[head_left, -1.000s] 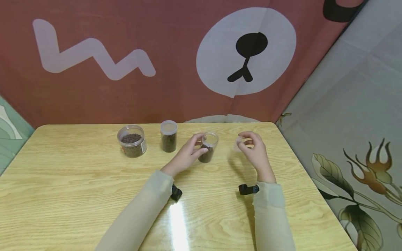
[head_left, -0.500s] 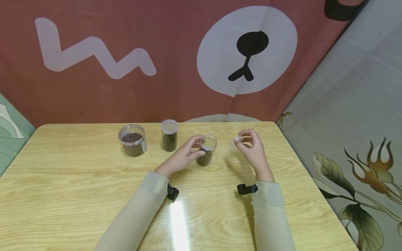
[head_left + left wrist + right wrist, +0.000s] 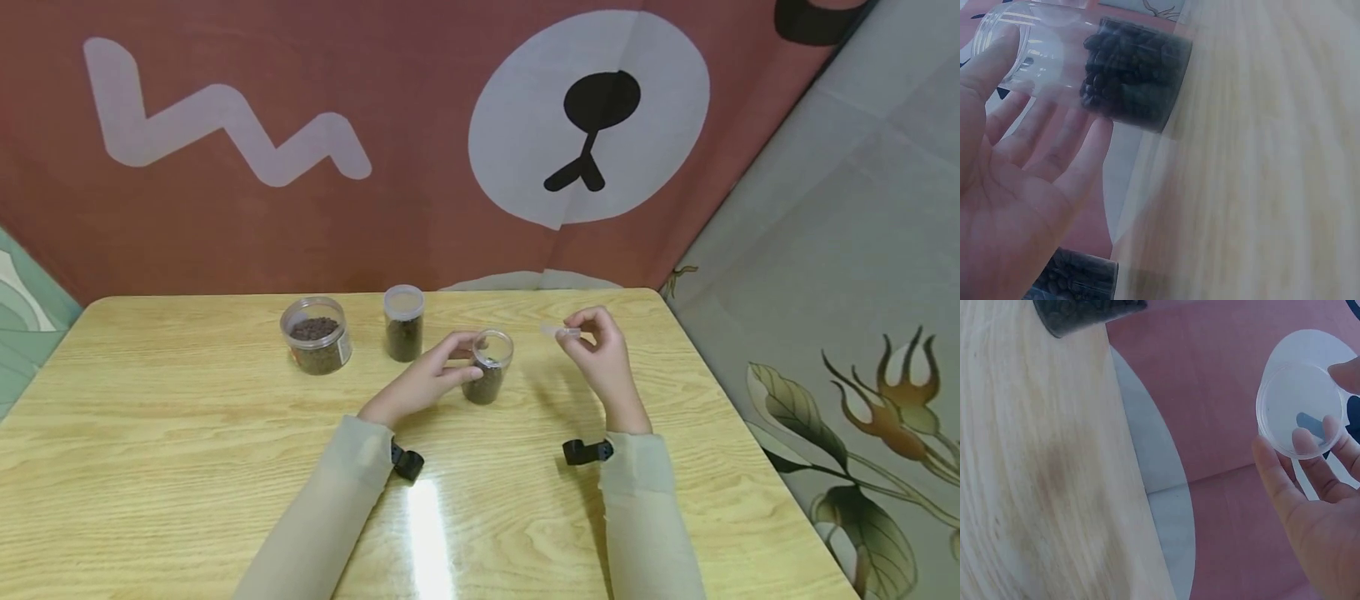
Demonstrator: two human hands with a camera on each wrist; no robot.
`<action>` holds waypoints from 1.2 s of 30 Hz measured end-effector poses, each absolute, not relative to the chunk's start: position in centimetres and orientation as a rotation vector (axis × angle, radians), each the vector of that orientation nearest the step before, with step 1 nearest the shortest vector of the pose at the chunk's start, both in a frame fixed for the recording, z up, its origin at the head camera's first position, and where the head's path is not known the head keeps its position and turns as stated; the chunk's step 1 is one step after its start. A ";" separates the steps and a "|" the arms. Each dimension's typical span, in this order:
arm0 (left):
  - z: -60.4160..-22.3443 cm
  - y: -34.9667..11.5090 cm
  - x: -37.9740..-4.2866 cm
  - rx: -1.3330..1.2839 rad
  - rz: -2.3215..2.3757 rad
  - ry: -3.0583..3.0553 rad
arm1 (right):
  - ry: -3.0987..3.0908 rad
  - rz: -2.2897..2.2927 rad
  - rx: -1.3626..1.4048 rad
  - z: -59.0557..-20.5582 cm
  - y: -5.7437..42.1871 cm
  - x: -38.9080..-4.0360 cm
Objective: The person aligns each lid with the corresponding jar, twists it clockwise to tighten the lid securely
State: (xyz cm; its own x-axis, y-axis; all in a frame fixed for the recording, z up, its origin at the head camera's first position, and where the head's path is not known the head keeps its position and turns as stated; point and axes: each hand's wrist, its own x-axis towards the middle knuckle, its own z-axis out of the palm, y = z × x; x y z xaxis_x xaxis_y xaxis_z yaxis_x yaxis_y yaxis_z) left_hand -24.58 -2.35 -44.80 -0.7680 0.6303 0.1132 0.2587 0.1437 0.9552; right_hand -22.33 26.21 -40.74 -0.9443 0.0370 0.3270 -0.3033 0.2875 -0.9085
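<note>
My left hand (image 3: pixel 422 382) grips a clear plastic jar (image 3: pixel 483 385) from its left side, thumb in front and fingers behind. The jar has no lid on it and leans slightly; dark beans (image 3: pixel 1132 78) fill its lower part in the left wrist view. To the right of it, above the table, my right hand (image 3: pixel 606 360) pinches a clear round lid (image 3: pixel 561 331) between thumb and fingers. That lid (image 3: pixel 1297 409) faces the camera in the right wrist view, its rim held by the fingertips.
A lidded jar (image 3: pixel 404 333) of dark contents stands left of the left hand. Farther left is a wide clear tub (image 3: pixel 318 358) with brown granules. The wooden table (image 3: pixel 187 433) ends at a printed red cloth (image 3: pixel 420 233) behind.
My left hand has drawn the jar a little left and toward me. My right hand has shifted slightly left, turning the lid until it shows edge-on in the head view.
</note>
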 end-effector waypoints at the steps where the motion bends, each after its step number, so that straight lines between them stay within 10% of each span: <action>1: -44.8 -2.4 -24.6 0.862 1.663 2.106 | -2.277 1.701 0.240 -40.8 26.2 -22.4; 36: -46.9 -3.3 -24.8 0.713 1.872 1.918 | -2.079 1.677 0.766 -41.0 22.9 -22.1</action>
